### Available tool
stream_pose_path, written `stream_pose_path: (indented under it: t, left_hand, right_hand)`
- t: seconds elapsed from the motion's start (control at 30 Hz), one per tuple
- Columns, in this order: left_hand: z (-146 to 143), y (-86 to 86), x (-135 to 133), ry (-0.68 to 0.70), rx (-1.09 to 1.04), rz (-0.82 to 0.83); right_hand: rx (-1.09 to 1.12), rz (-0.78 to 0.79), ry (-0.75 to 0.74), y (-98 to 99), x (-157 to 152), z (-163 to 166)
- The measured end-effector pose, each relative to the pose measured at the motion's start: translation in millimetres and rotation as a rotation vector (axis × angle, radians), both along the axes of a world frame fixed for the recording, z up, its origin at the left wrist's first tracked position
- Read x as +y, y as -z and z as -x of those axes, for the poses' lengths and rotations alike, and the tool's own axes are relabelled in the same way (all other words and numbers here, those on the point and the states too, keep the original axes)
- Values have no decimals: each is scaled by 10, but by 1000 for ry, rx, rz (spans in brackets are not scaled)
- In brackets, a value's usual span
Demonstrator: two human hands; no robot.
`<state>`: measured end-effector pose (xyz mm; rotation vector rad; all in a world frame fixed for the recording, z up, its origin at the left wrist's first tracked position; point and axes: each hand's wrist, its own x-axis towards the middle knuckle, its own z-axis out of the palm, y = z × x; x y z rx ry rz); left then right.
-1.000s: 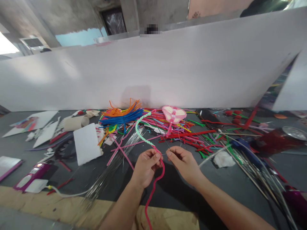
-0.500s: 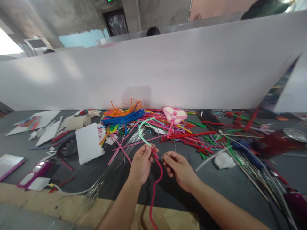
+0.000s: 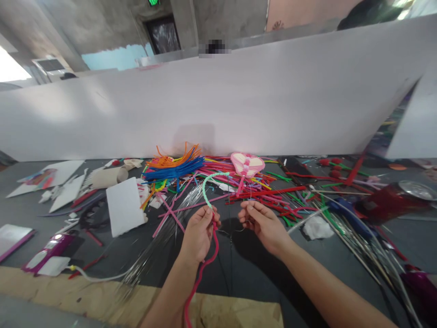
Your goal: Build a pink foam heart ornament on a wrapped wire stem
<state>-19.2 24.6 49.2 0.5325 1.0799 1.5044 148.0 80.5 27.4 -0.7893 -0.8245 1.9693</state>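
My left hand [image 3: 198, 232] is closed round a twisted pipe cleaner [image 3: 209, 191] whose mint-green end curves up above the fist, while its pink-red end [image 3: 201, 273] hangs below toward me. My right hand [image 3: 262, 223] pinches a thin metal wire [image 3: 232, 233] that sags between the two hands. Both hands hover above the dark grey table [image 3: 164, 255], a short gap apart.
A heap of coloured pipe cleaners [image 3: 177, 168] and a pink heart-shaped piece [image 3: 246, 165] lie beyond the hands. A white card [image 3: 123, 206], a bundle of silver wires [image 3: 164, 228], a glue gun [image 3: 51, 248] and a red container [image 3: 392, 202] surround them. A white partition [image 3: 239, 105] closes off the far side.
My hands have drawn apart, the right one moving right and up. The wire now sags between them. The pipe cleaner's pink tail has swung to the left.
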Motion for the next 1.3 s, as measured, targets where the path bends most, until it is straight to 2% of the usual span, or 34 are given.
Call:
stream_pose_path:
  t: [0.23,0.43,0.5,0.6,0.7,0.8,0.87,0.93,1.0,1.1,1.3]
  left_hand:
    - [-30,-83,-30,84,-79,49]
    - [-84,-78,-95,366,-137,19]
    - [-98,-57,-102,416,-113,-1]
    - [-122,-37,-98,427,-1,73]
    - [-140,-51,-95,380,46,143]
    - [-139,-80,-101,332,40,155]
    - [-132,-91,-106,323,31,157]
    - [-124,-92,-113,338,15,158]
    - [-118,-87,-121,375,-5,165]
    - [-112,-83,-135,436,-26,178]
    - [-114,-87,-138,483,-37,183]
  right_hand:
    - [-14,-7,5,-10,20,-17]
    - [-46,-3,33,-70,14,-24]
    - [-79,-38,40,-69,3,-18]
    - [-192,-137,6,-68,14,-37]
    - [-437,-398,43,-101,84,-133]
    - [-703,-868,211,-170,179,-282]
    - [-789,-1214,175,-210,226,-366]
    - [-838,-1466,67,-227,255,-418]
    - [-887,-1609,28,-219,274,-443]
    - [-930,-1738,20,-208,302,-468]
    - [-912,-1819,12,-306,332,-512]
